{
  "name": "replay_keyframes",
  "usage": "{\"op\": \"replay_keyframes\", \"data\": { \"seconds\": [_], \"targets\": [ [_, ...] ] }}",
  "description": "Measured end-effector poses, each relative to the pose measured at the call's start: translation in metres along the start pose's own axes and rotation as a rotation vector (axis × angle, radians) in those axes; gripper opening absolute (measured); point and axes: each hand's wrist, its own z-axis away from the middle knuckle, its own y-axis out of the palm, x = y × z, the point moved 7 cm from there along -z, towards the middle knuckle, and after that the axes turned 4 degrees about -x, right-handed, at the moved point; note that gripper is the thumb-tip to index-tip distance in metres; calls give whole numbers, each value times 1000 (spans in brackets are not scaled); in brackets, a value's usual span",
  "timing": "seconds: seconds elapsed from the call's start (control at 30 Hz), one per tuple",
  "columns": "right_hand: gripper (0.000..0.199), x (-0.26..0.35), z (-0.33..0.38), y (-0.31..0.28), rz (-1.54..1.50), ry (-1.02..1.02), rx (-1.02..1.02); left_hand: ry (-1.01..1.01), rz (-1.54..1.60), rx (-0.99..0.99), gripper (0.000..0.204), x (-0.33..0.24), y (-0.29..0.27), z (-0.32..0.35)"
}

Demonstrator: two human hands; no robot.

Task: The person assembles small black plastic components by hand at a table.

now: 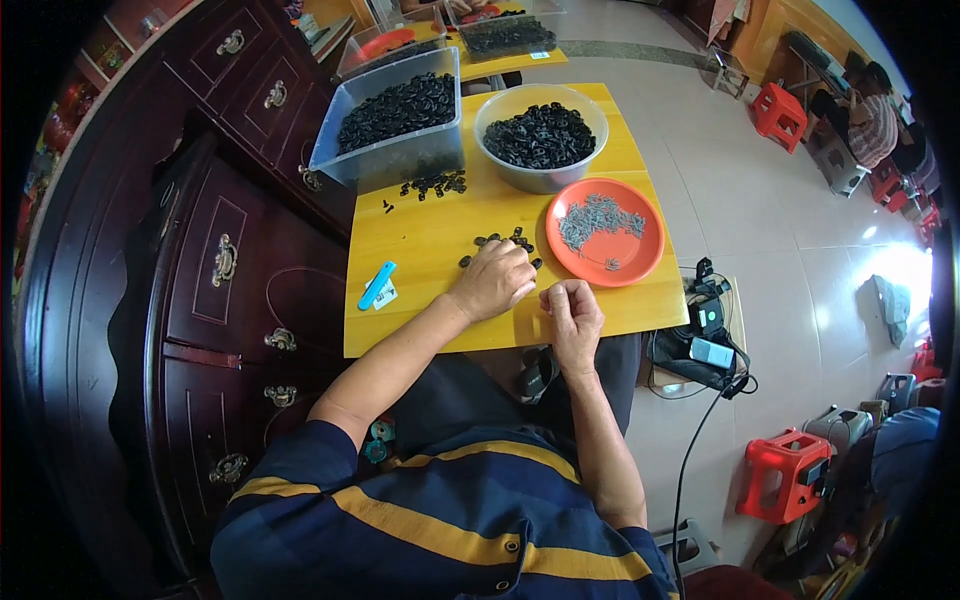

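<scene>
My left hand (495, 279) is closed, its fingers curled down at the near part of the yellow table (420, 225). What its fingertips hold, if anything, is hidden. Small black ring-like parts (519, 241) lie loose just beyond its knuckles. At the table's front edge my right hand (574, 318) is closed in a pinch, a little apart from the left. Whatever sits in that pinch is too small to tell. Beyond the right hand is a red-orange plate (652, 262) holding many small grey pin-like pieces (600, 222).
A clear tub (385, 172) and a round translucent bowl (543, 181), both full of black parts, stand farther back. More parts (437, 185) lie by the tub. A blue folding-knife-shaped tool (377, 285) is at left. Dark drawers (225, 260) flank the table; cabled devices (708, 325) sit at right.
</scene>
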Motion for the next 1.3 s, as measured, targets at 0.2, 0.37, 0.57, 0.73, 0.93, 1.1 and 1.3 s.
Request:
{"op": "replay_keyframes", "data": {
  "seconds": [0.2, 0.37, 0.57, 0.73, 0.93, 1.1, 1.3],
  "targets": [
    [14, 5, 9, -4, 64, 41, 39, 19, -21, -14, 15, -1, 3, -7],
    [17, -3, 13, -6, -117, 244, 44, -91, 138, -148, 13, -10, -10, -9],
    [27, -3, 12, -3, -390, 356, 22, -128, 249, -275, 7, -44, -30, -19],
    [21, -12, 9, -16, -501, 380, -84, -26, 269, -244, 14, -57, -23, -24],
    [19, -8, 1, -29, -445, 290, -84, -91, 401, -147, 12, -35, -15, -50],
    [12, -8, 4, -22, -196, 255, -22, -73, 271, -11, 8, -10, 12, -88],
    [13, -9, 3, -21, 62, 141, 39, -52, 119, 258, 7, -4, 58, -100]
  ]
}}
